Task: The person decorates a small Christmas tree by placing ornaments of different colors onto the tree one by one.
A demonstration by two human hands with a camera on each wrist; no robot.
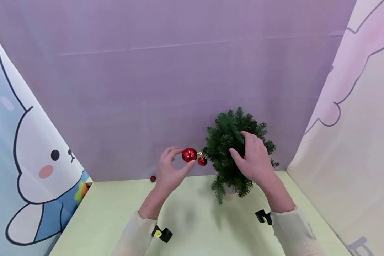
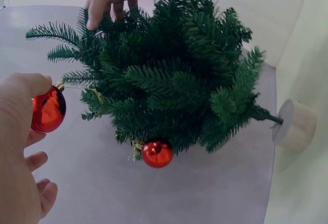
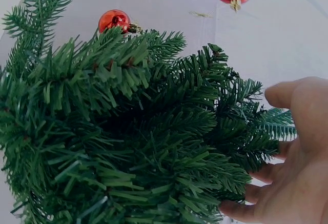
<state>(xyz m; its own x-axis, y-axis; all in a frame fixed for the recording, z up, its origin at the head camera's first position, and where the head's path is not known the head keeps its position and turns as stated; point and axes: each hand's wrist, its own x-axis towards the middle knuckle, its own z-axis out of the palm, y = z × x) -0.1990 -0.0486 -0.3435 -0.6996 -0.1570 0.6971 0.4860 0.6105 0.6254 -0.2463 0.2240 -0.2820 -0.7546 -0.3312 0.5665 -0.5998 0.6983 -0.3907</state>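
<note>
Against a purple backdrop [image 1: 166, 89], a small green tree [image 1: 224, 142] stands on the pale counter [image 1: 108, 209], a smaller red bauble [image 1: 202, 161] hanging at its side. The left hand [image 1: 172, 170] pinches a larger red bauble [image 1: 189, 155] beside the branches, cap turned toward them, presumably to present its gold loop [image 2: 98, 94]. The right hand [image 1: 254, 158], thumb and fingers spread apart, touches the upper foliage, perhaps steadying it.

Head view, clock centred on the tree [image 1: 226, 144]: 12 blocked by purple backdrop [image 1: 179, 89]. 9 crowded: left hand [image 1: 170, 171] pinching a red bauble [image 1: 189, 155], hanging bauble [image 1: 202, 161] just beside it. Right hand [image 1: 256, 158] in the branches blocks 3 to 4. Room to pass at 6, low over bench [image 1: 204, 224], between the hands.
</note>
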